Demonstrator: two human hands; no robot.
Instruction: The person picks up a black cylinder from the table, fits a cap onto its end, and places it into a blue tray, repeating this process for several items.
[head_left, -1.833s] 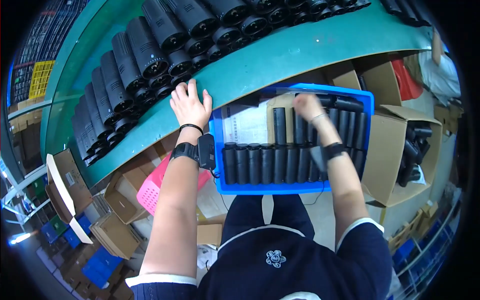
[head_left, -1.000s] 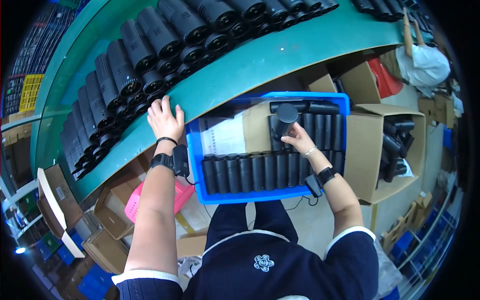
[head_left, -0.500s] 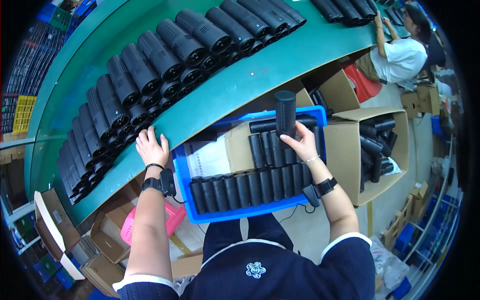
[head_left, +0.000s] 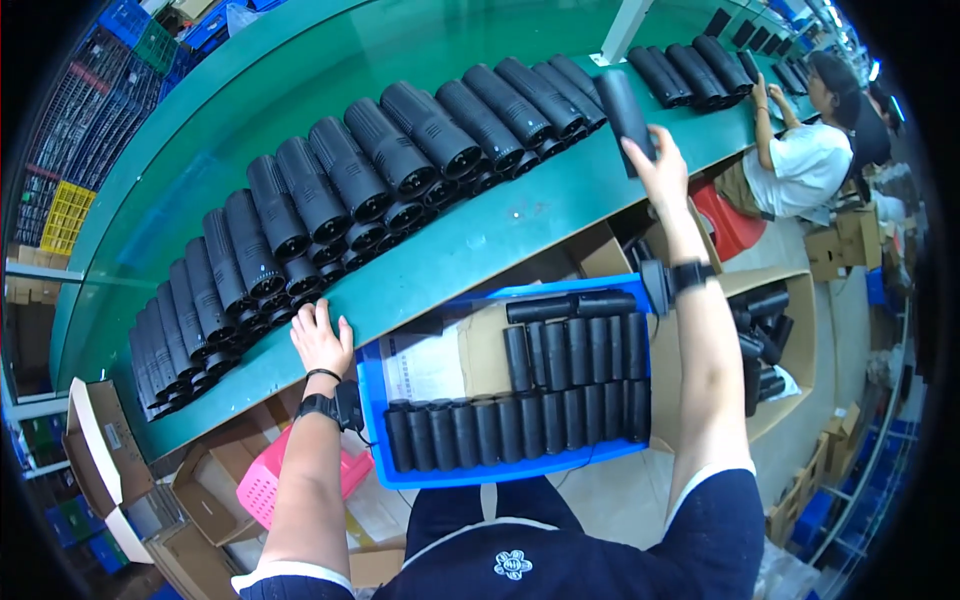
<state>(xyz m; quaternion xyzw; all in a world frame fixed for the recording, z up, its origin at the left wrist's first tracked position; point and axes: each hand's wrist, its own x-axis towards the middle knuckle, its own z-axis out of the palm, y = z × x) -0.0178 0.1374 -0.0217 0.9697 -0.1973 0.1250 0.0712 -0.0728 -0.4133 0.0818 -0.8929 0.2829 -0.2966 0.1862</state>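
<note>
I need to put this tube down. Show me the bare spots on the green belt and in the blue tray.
Bare green belt lies beyond the row of black tubes, and a strip runs along its near edge between the left hand and the right hand. In the blue tray, only the papered left part is free; its tubes crowd the rest.

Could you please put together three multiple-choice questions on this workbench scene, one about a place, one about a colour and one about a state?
1. Where does the left hand rest?
A. on the edge of the green bench
B. inside the tray
C. on a cardboard box

2. What colour is the tray of black tubes?
A. red
B. blue
C. yellow

3. What is the right hand doing?
A. hanging empty
B. pressing flat on the bench
C. holding a black tube raised over the bench

Answers: 1 A, the palm lies on the bench's near edge beside the tray. 2 B, its rim is bright blue. 3 C, the fingers wrap the tube's lower end.
</note>
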